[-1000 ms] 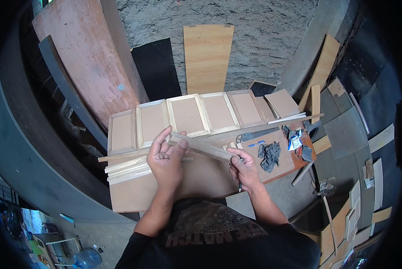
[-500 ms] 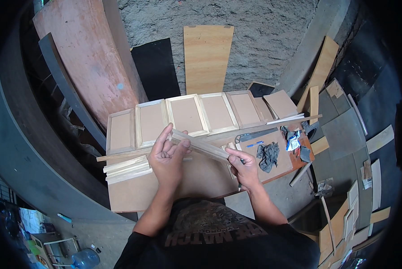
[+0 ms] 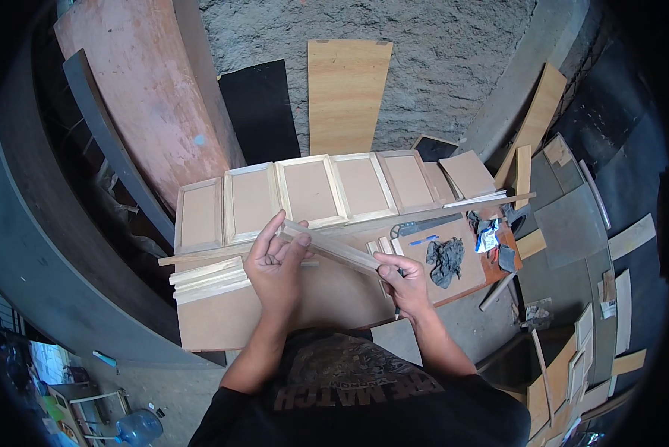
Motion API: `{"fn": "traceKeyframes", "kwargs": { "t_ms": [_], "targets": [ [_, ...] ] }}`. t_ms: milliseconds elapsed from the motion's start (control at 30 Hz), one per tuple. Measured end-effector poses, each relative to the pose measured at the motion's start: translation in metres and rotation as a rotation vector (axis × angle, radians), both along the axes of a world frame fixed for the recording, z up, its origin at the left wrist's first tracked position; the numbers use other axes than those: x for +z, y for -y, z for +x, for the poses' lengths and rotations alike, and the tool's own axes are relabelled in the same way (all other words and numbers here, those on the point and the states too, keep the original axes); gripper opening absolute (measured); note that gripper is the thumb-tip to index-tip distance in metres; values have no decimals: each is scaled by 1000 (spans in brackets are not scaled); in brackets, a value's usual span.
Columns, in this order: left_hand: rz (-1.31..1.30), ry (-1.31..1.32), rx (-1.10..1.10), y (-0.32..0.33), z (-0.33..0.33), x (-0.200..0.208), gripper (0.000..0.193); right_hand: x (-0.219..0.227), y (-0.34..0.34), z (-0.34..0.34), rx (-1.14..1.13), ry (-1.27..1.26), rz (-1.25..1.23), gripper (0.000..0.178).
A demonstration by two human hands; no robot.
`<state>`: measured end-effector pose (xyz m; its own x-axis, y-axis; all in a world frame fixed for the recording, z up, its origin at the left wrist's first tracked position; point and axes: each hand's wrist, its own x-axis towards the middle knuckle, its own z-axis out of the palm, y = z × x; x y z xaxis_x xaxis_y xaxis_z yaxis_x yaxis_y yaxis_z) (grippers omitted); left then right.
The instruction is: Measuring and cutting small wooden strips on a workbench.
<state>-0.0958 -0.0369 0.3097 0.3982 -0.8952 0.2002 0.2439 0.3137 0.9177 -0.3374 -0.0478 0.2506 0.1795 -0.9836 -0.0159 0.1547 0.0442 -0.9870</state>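
The left hand (image 3: 275,270) and right hand (image 3: 409,288) pinch opposite ends of a wooden stick (image 3: 338,251) above the table (image 3: 219,322), the right also holding a pencil (image 3: 398,312). The stick has barely moved, suggesting inspection. Frames (image 3: 336,186) lie beyond.

Below the strip (image 3: 338,252), the board's (image 3: 334,296) near middle is free; sticks (image 3: 211,281) block left, slats (image 3: 385,245) right, frames (image 3: 337,188) the back.
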Motion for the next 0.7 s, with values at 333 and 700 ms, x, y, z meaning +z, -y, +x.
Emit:
{"fn": "traceKeyframes", "kwargs": {
  "t_ms": [333,700],
  "targets": [
    [28,11,18,4,0,-3,55,-2,1,3,0,30,63,28],
    [160,35,-34,24,5,-11,55,-7,10,7,109,-53,97,27]
  ]
}}
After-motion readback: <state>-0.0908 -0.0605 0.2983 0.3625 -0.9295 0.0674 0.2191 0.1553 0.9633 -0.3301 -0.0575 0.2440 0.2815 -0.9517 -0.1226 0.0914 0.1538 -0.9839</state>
